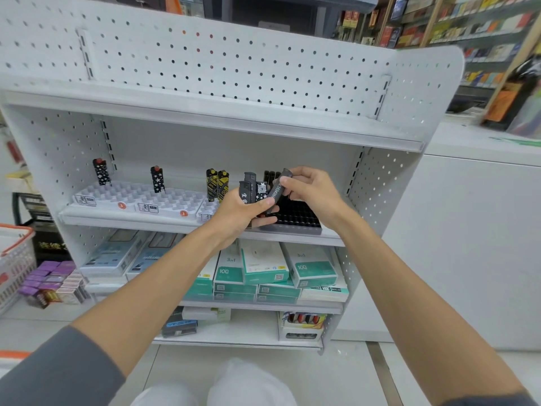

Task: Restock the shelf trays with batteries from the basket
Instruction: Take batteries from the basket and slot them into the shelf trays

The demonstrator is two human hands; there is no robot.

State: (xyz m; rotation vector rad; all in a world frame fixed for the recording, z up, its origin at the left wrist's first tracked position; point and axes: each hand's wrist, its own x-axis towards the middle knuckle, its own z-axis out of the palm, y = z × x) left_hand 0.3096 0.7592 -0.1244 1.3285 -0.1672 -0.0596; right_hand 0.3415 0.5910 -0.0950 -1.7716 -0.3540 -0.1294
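As left hand grips slim batteries, right hand pinches one.

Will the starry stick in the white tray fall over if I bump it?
Probably not easily: the starry stick sits upright in a white tray slot that should hold its base. Tall and narrow, it would likely tip outside one.

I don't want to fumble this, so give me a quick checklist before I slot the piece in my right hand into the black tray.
1. Right hand grip on the dark piece: ok, pinched.
2. Left hand holding spare bundle: ok.
3. Free slots in black tray: ok, many show.
4. Piece upright: not ok, tilted.
5. Stock left in basket: cannot tell.
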